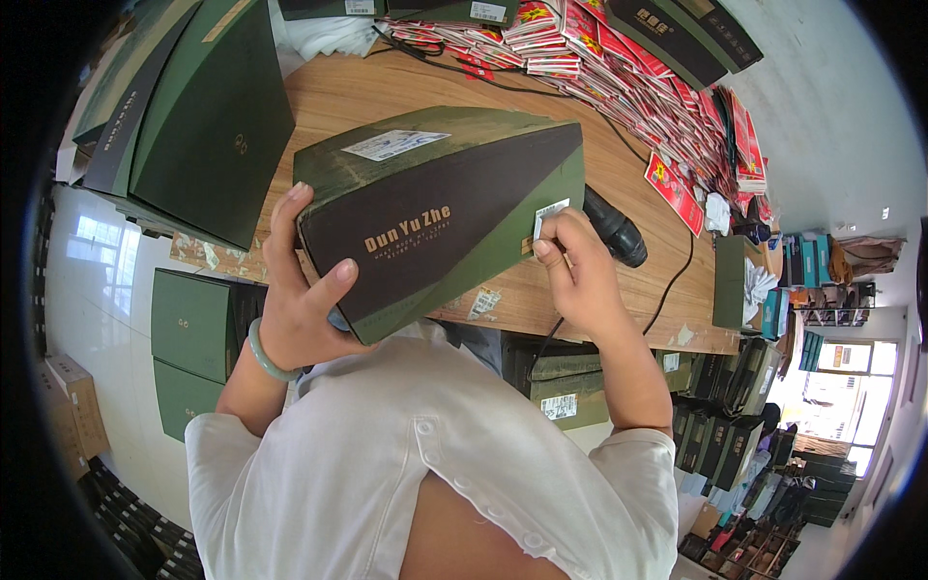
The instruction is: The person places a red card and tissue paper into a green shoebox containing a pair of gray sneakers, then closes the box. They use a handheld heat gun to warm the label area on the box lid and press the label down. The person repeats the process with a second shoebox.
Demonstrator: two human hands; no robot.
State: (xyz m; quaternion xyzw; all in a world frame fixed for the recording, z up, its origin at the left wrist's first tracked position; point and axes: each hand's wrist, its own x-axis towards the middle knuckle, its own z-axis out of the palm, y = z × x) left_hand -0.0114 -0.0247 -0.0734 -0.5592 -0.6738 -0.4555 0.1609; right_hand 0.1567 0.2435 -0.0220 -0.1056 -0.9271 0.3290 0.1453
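Observation:
A green and dark brown shoebox [435, 208] is held tilted above the wooden table in front of me. My left hand [300, 290] grips its left end, with the thumb on the brown face and the fingers round the edge. On the box's top side is a white printed label [396, 144]. At its right end, my right hand [580, 266] pinches a small white sticker [549, 215] that lies against the green corner. Whether that sticker is fully stuck down, I cannot tell. A black rounded device [616, 227] lies just beyond my right hand, partly hidden by the box.
Many red printed cards [619, 77] are heaped along the table's far side, with a black cable [483, 68] beside them. A large green box [213, 126] stands at the left. More shoeboxes [188, 314] are stacked below left and at the right. The wooden tabletop [338, 92] has torn sticker scraps.

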